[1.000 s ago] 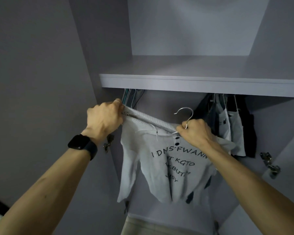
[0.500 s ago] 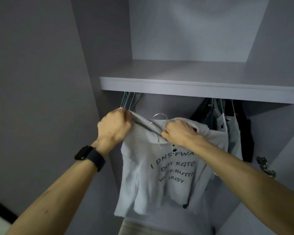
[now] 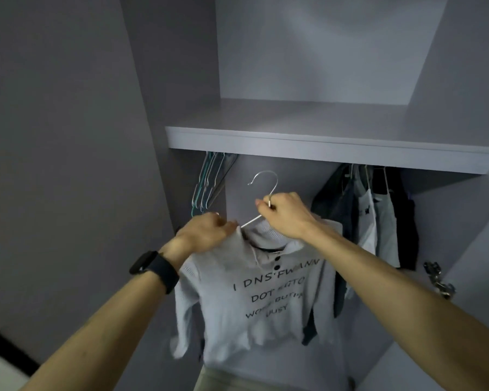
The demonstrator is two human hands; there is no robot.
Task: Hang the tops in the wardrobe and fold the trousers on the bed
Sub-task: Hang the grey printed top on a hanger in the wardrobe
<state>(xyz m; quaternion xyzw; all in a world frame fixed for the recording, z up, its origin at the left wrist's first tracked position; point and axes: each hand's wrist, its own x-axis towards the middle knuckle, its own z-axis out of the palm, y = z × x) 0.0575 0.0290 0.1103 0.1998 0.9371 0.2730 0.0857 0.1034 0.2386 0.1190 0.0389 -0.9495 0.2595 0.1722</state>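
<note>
A light grey knit top [image 3: 254,303] with black lettering and two dark buttons hangs on a silver wire hanger [image 3: 266,182] inside the open wardrobe. My right hand [image 3: 285,215] pinches the hanger's neck just below the hook, which points up under the shelf and is clear of the rail. My left hand [image 3: 206,232] grips the top's left shoulder at the collar. A black watch sits on my left wrist. The rail itself is hidden behind the shelf edge.
A grey shelf [image 3: 322,148] spans the wardrobe above the hands. Several empty hangers [image 3: 209,182] hang bunched at the left end. Dark and pale garments [image 3: 378,215] hang at the right. A door hinge [image 3: 438,280] sticks out at the right.
My right hand moved from the collar up to the hanger's neck and lifted the hook into view. The top now sits squarer on the hanger, and my left hand dropped slightly.
</note>
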